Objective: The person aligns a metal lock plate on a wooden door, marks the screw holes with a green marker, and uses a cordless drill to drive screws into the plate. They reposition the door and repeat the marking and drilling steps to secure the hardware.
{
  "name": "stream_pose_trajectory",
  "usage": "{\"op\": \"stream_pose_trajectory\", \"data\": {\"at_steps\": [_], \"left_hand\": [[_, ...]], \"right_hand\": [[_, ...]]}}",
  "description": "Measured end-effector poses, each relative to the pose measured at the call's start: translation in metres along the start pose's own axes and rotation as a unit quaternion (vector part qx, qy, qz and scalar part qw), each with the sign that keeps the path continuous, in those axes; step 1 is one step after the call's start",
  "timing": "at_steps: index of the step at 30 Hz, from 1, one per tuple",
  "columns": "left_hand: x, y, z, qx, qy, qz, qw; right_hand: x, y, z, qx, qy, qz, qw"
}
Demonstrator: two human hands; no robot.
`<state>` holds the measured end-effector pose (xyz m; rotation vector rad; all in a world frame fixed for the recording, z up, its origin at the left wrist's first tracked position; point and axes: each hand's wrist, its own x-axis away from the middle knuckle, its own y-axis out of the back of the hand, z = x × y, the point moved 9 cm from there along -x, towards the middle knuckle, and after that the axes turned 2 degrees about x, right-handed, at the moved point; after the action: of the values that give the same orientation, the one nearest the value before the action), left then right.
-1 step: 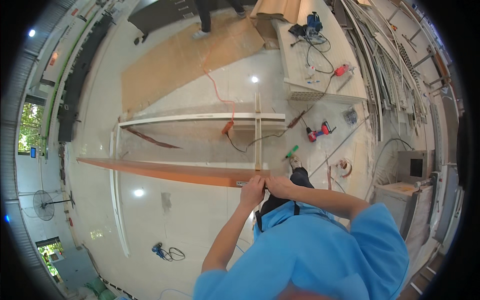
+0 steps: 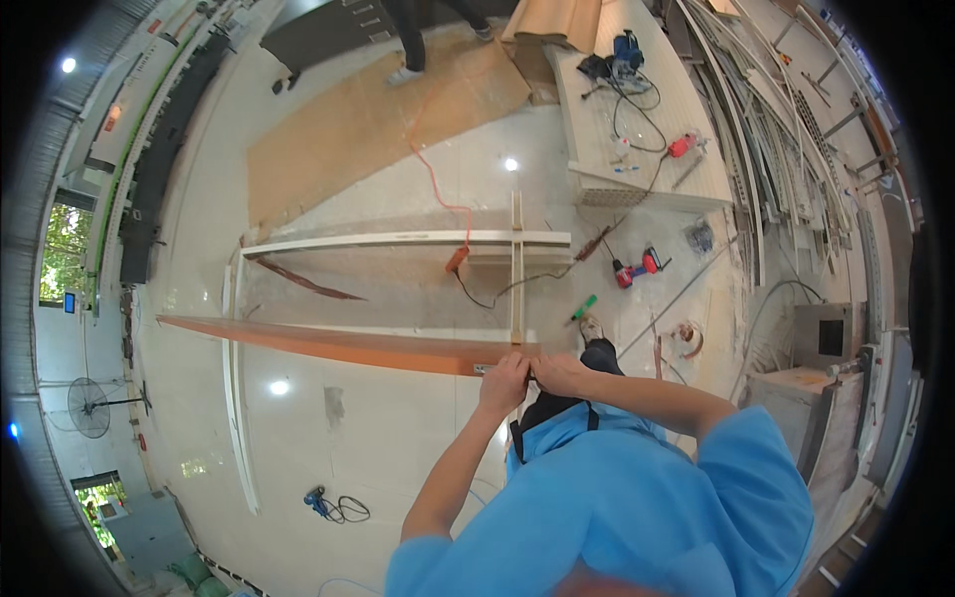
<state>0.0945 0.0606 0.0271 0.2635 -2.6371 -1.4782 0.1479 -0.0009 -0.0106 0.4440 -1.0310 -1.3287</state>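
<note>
A long orange-brown panel [image 2: 398,355] stretches from the far left to its right end in front of me. Its narrow side faces me, and a small metal plate [image 2: 481,370] sits in that side near the right end. My left hand [image 2: 504,384] is closed at this end, just right of the plate. Close beside it, my right hand [image 2: 560,374] is closed too, fingertips drawn together at the panel's end. Whatever small piece lies between the fingers is hidden. Pale support bars [image 2: 517,269] run out beyond and under the panel.
A red-and-blue cordless drill [image 2: 637,267] and a green tube-like object [image 2: 584,306] lie beyond my foot. An orange cord [image 2: 435,164] crosses the floor. Blue corded tool [image 2: 316,500] at lower left. Stacked pale panels [image 2: 647,109] hold tools. Another person's legs [image 2: 408,40] stand far off.
</note>
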Motion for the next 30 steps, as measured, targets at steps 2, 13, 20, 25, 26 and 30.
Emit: {"op": "stream_pose_trajectory", "data": {"at_steps": [2,13,20,25,26,30], "left_hand": [[-0.004,-0.007,0.005,-0.011,-0.03,0.042,0.999],[0.013,0.043,0.022,0.1,-0.078,-0.08,0.989],[0.097,0.0,0.044,0.769,0.438,-0.136,0.445],[0.103,0.005,0.027,0.739,0.421,-0.35,0.393],[0.106,0.009,0.026,0.718,0.419,-0.372,0.412],[0.143,0.01,0.022,0.651,0.466,-0.451,0.393]], "right_hand": [[-0.003,-0.002,-0.002,0.013,0.012,0.037,0.999],[0.007,0.055,0.045,-0.03,0.171,-0.194,0.966],[0.016,0.087,0.123,-0.04,0.185,-0.127,0.974],[0.04,0.092,0.133,-0.069,0.199,-0.086,0.974],[0.045,0.096,0.121,-0.115,0.183,-0.099,0.971],[0.055,0.077,0.04,-0.223,0.068,-0.064,0.97]]}}
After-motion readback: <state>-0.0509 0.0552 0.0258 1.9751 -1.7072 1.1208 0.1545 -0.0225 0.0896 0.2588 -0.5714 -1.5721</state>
